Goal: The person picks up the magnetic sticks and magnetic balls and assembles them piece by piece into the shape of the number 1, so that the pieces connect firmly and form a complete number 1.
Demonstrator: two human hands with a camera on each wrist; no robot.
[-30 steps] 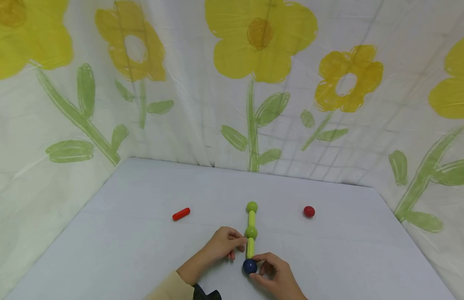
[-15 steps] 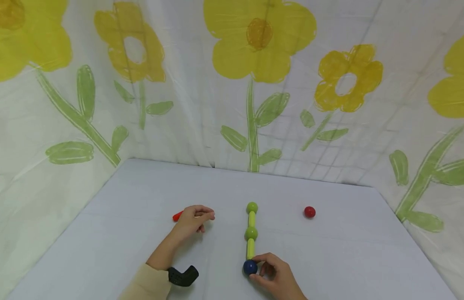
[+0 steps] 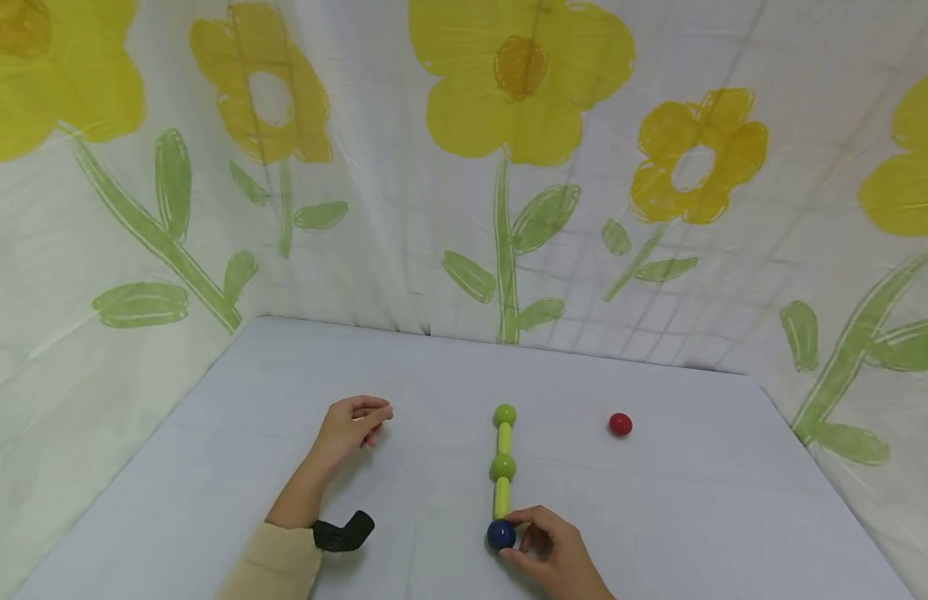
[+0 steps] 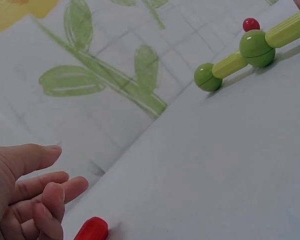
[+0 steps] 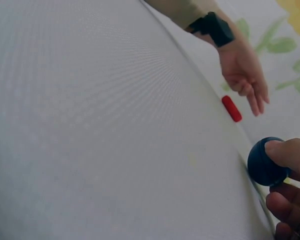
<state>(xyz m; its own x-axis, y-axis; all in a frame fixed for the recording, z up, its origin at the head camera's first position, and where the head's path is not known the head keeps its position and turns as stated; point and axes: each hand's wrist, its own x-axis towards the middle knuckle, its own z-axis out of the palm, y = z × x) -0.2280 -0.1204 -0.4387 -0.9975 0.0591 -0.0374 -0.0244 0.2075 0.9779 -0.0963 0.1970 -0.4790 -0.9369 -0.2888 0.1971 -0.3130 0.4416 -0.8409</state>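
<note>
My right hand (image 3: 552,550) pinches a dark blue ball (image 3: 501,534) between thumb and fingers at the near end of a straight chain. From it run a yellow-green rod (image 3: 502,498), a green ball (image 3: 503,467), another yellow-green rod (image 3: 504,440) and a far green ball (image 3: 504,415). Over to the left, my left hand (image 3: 353,425) hovers above a red rod (image 5: 231,108), its fingers loosely bent and holding nothing. The left wrist view shows the end of that red rod (image 4: 93,229) on the table just below the fingers; in the head view the hand hides most of it.
A red ball (image 3: 620,424) lies right of the chain. The white table (image 3: 696,500) ends at the back and sides against a white curtain (image 3: 388,208) painted with yellow flowers. A black device (image 3: 343,533) is strapped to the left wrist.
My left hand has left the chain's near rod and moved left and away to above the red rod, covering it in the head view. My right hand stays on the blue ball.
</note>
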